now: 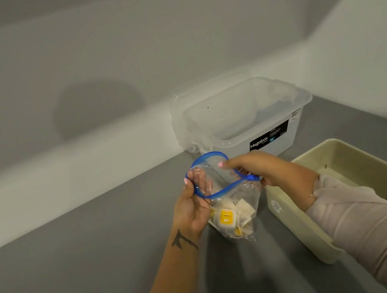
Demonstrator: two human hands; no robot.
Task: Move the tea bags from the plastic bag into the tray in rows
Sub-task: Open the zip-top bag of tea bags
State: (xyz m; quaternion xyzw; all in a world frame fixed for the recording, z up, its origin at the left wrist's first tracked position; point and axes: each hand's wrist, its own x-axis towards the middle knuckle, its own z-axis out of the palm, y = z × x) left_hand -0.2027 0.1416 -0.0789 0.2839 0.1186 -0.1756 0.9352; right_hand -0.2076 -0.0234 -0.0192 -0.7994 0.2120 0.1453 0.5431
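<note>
Gripping the clear blue-rimmed plastic bag (234, 206) of square tea bags (225, 218), left hand (193, 208) and right hand (255, 167) pinch its mouth apart beside the beige tray (305, 230).

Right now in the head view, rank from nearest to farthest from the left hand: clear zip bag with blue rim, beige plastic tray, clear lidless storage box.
1. Clear zip bag with blue rim, gripped by left hand.
2. Beige plastic tray, to the right.
3. Clear storage box, behind, by the wall.

the plastic bag (230, 199) mouth gapes wide between the left hand (192, 206) and right hand (256, 169), open from above. the tray (302, 228) just right lies open-topped, though the right forearm crosses its near-left corner. the clear box (241, 117) stands behind both.
</note>
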